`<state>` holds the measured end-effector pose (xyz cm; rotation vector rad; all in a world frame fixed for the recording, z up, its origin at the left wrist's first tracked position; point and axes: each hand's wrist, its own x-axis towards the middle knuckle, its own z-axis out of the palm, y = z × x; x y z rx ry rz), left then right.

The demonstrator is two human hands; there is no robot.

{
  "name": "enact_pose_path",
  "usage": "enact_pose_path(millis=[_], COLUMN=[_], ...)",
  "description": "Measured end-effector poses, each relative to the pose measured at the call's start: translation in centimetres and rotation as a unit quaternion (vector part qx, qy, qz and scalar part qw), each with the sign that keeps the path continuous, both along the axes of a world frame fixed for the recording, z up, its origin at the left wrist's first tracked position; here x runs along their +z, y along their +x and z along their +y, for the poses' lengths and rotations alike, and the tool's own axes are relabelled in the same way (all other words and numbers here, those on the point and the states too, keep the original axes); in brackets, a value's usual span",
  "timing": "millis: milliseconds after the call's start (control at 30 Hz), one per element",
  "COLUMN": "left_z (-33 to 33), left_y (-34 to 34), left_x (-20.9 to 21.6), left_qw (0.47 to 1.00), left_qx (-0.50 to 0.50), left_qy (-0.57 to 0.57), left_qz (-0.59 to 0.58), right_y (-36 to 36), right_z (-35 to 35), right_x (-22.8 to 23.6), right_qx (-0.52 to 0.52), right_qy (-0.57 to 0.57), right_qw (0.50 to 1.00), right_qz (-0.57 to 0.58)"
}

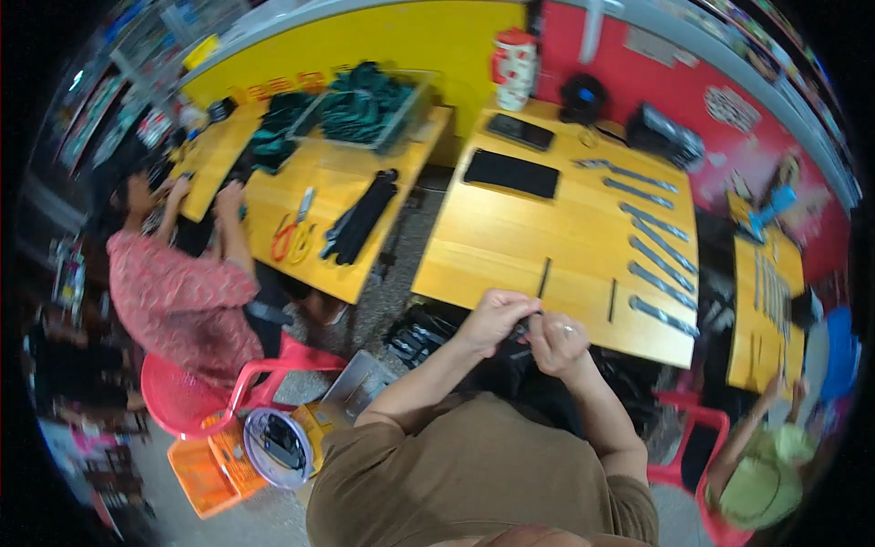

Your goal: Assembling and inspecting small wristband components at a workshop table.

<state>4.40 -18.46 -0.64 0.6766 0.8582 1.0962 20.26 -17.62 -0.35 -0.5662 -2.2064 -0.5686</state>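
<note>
My left hand (501, 319) and my right hand (558, 342) are close together just off the near edge of the wooden table (492, 232). Both are closed on a small dark piece, mostly hidden by the fingers. A thin black strip (546, 278) sticks up past my fingertips over the tabletop; whether it joins that piece I cannot tell. Right of my hands lies another thin black strip (612, 301). Along the table's right side, several dark strips with grey, shiny parts (658, 273) lie in a slanting row.
On the table are a folded black cloth (512, 173), a phone (519, 131), a red-and-white tumbler (515, 73) and a small fan (583, 96). At the left table a person in pink (182, 292) works near scissors (296, 232) and a bin of green cloth (365, 105). Another person (761, 474) sits right.
</note>
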Motion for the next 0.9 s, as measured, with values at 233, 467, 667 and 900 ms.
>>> enact_pose_path(millis=[233, 467, 667, 900], left_z=[0.5, -0.3, -0.3, 1.8], left_y=[0.6, 1.3, 1.0, -0.9], left_x=[-1.0, -0.6, -1.8, -2.5], left_qw=[0.999, 0.990, 0.987, 0.993], left_qx=[0.037, 0.115, 0.027, 0.073], left_qy=[0.030, 0.068, 0.150, 0.080], left_qz=[0.004, 0.032, 0.054, -0.050], right_y=[0.0, -0.3, 0.3, -2.9], right_z=[0.6, 0.5, -0.1, -0.5], right_x=[-0.4, 0.7, 2.1, 2.8], right_qx=[-0.004, 0.012, -0.040, -0.027], right_qy=[-0.011, -0.139, -0.245, -0.127], right_qw=[1.000, 0.986, 0.968, 0.986], right_qz=[0.005, 0.089, 0.030, -0.109])
